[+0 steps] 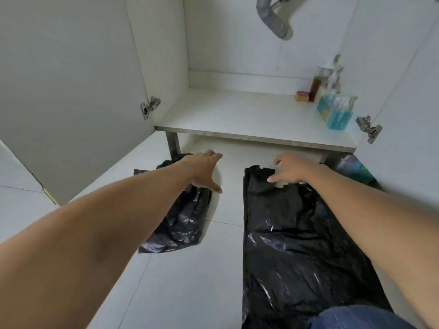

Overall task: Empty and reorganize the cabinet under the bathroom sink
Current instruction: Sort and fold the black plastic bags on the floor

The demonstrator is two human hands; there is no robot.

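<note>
The cabinet under the sink stands open, its white shelf (pixel 237 115) mostly bare. Two blue liquid bottles (pixel 337 115) and a brown bottle (pixel 317 87) stand at the shelf's right end beside a small pink and tan block (pixel 302 95). On the tiled floor lies a large black plastic bag (pixel 292 238) spread flat, with my right hand (pixel 293 170) resting on its top edge, fingers apart. A smaller crumpled black bag (pixel 183 222) lies to the left. My left hand (pixel 204 172) hovers open just above its top end.
Both cabinet doors (pixel 71 91) are swung wide, hinges (pixel 149 106) showing. A grey corrugated drain hose (pixel 275 20) hangs at the top. A metal leg (pixel 172 144) holds the shelf. A dark and green object (pixel 356 169) sits under the shelf at right. My blue-clad knee (pixel 356 317) is at the bottom.
</note>
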